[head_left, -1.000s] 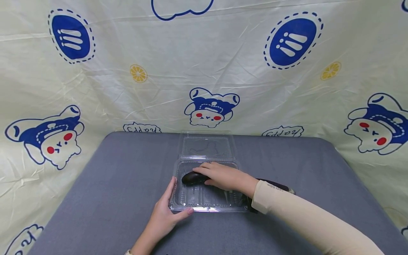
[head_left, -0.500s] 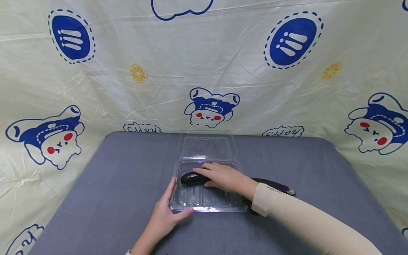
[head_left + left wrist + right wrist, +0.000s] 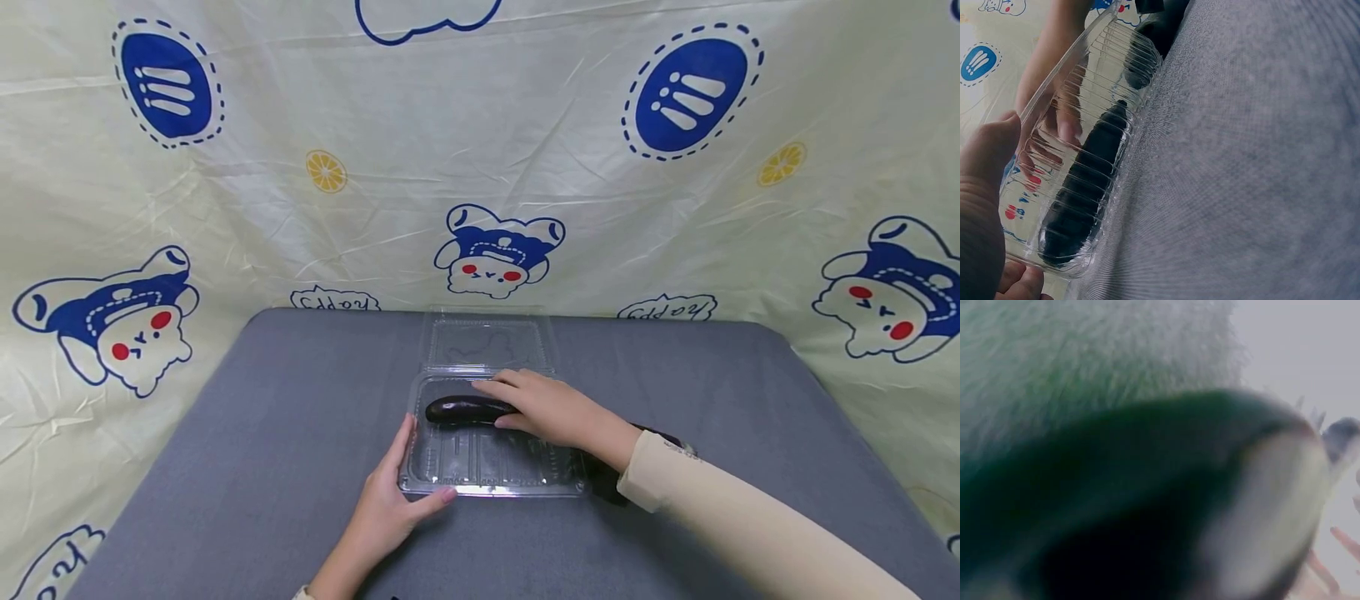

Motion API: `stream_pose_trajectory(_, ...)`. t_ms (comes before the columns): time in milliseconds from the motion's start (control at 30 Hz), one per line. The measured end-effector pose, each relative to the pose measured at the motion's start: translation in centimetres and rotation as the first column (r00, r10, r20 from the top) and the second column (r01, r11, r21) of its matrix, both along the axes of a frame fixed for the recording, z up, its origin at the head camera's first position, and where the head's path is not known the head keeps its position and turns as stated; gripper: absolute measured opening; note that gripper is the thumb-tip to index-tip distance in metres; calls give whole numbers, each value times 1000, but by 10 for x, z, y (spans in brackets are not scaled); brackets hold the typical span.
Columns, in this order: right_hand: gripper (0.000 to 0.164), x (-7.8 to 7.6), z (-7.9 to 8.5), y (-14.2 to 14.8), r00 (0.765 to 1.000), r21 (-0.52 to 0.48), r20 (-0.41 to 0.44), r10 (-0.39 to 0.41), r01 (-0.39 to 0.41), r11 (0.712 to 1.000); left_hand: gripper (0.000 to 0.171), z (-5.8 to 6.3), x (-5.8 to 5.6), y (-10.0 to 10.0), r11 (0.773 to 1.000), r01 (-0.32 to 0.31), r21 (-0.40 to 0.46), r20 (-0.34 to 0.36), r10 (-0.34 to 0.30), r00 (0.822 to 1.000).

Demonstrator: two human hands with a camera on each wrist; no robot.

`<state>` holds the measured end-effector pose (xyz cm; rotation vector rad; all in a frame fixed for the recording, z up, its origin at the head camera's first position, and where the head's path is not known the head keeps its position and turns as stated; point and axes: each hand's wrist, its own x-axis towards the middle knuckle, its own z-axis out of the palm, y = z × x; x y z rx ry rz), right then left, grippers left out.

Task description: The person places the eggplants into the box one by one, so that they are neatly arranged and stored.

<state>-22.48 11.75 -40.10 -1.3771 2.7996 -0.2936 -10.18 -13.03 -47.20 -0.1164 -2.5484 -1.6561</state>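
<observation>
A dark eggplant (image 3: 467,410) lies in the base of a clear plastic clamshell container (image 3: 491,492), seen through its ribbed wall in the left wrist view. My left hand (image 3: 386,504) holds the container's near left corner, thumb along the front edge and fingers against the left side. Above the eggplant's right end is my right hand (image 3: 562,410), its fingers loosely extended; they have slid off most of the eggplant. Whether the fingertips still touch it is hard to tell. The right hand covers that end in the head view.
Partly hidden under my right forearm, another eggplant (image 3: 666,435) and a dark rounded shape (image 3: 609,485) lie right of the container. The container's open lid (image 3: 487,342) extends toward the back. A blurred eggplant (image 3: 1166,469) fills the right wrist view. Grey cloth (image 3: 285,450) covers the table.
My right hand has moved right and slightly back, uncovering more of the eggplant, which stays almost in place in the container. The left hand has not moved.
</observation>
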Motion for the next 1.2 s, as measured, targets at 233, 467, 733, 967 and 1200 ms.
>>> stream_pose_trajectory(233,58,5,13,22,991,-29,-124,-51,48,998,116,0,1,0,1000,-3,2,-13,3,1000)
stream_pose_trajectory(467,59,12,22,49,981,-27,-154,-114,112,993,116,0,1,1,1000,-11,-14,-18,11,1000)
stream_pose_trajectory(733,61,14,24,86,975,-64,-142,-171,164,984,114,0,1,0,999,-9,-40,-34,8,999)
stream_pose_trajectory(967,63,12,20,112,966,-57,-21,-257,255,965,117,1,0,0,1000,-10,-21,-12,10,1000)
stream_pose_trajectory(1200,62,8,9,129,957,-24,76,-279,281,959,116,-1,0,0,999,-8,-34,-27,7,1000)
